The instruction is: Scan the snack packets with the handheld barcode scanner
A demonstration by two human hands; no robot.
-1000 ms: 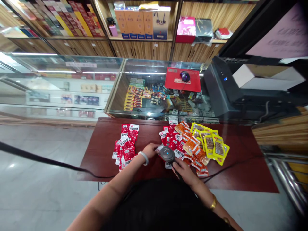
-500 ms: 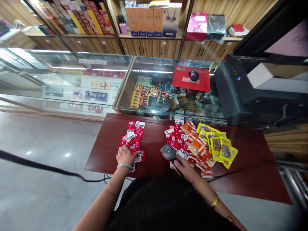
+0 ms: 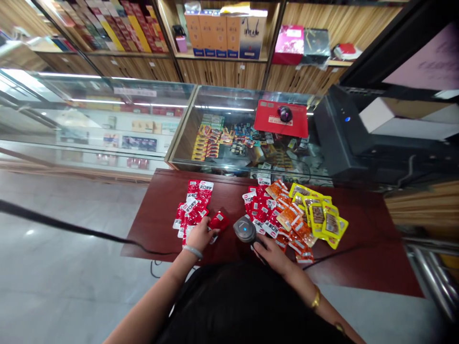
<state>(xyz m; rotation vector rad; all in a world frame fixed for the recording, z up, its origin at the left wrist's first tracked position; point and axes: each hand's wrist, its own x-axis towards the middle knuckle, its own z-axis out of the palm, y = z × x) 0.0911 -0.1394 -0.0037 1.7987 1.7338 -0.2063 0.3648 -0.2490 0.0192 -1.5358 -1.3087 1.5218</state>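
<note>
My left hand (image 3: pixel 201 235) pinches a small red snack packet (image 3: pixel 218 220), lifted beside the left pile of red-and-white packets (image 3: pixel 195 203). In my right hand (image 3: pixel 270 254) is a dark grey handheld barcode scanner (image 3: pixel 245 229) with a blue light on top, its head turned toward the red packet. To the right of the scanner lies a second pile of red-and-white packets (image 3: pixel 258 204). Orange packets (image 3: pixel 292 220) overlap that pile. Farther right are several yellow packets (image 3: pixel 319 215). All lie on the dark red-brown tabletop (image 3: pixel 229 191).
Behind the table stands a glass display counter (image 3: pixel 182 129) with small goods inside. On it rest a red mat (image 3: pixel 265 119), a mouse (image 3: pixel 285 113) and a black machine (image 3: pixel 333 143) at right. A black cable (image 3: pixel 89 229) crosses the left side.
My left hand has come off the left pile and shifted right, now with a red packet in its fingers. The scanner in my right hand has moved slightly left.
</note>
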